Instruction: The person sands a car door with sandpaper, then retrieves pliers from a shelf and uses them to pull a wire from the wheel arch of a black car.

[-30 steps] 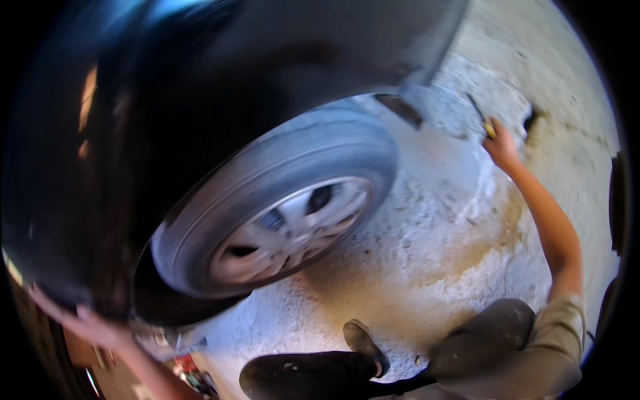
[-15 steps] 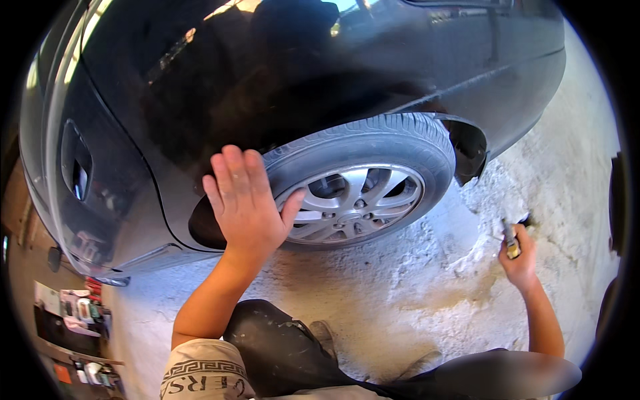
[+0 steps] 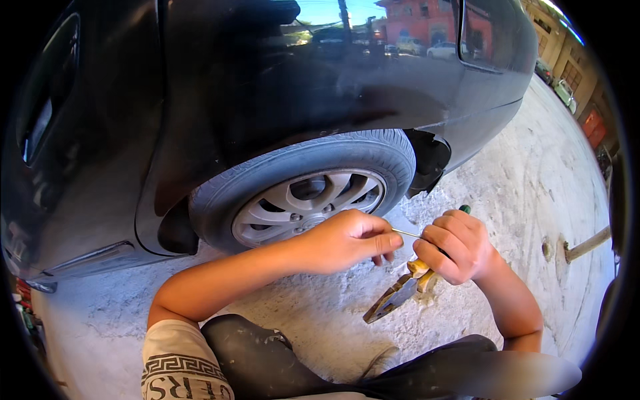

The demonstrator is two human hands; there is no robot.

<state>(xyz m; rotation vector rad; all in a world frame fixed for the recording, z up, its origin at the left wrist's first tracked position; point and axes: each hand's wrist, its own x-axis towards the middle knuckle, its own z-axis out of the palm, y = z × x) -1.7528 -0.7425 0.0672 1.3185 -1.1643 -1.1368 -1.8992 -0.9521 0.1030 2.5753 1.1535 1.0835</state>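
My right hand point(image 3: 457, 245) is closed around a pair of pliers point(image 3: 392, 298) with yellow grips, their jaws pointing down and to the left. The same fist also holds what looks like a screwdriver point(image 3: 408, 233): a thin metal shaft comes out on the left and a green end shows above the knuckles. At the shaft's left end, my left hand point(image 3: 353, 243) has its thumb and fingers curled, pinching the tip. Both hands are in front of the lower right of a silver alloy wheel point(image 3: 263, 212), on a dark car point(image 3: 267, 100).
The tyre point(image 3: 220, 193) sits in the wheel arch, with a torn dark liner point(image 3: 430, 160) beside it. Rough pale ground point(image 3: 320, 297) lies below. A round post point(image 3: 587, 245) stands at the right, and parked vehicles point(image 3: 565, 93) show farther off. My bent knees are at the lower edge.
My left hand has come off the car's fender and moved right to the shaft. My right hand has risen from near the ground to meet it. The view has shifted, showing more background at right.
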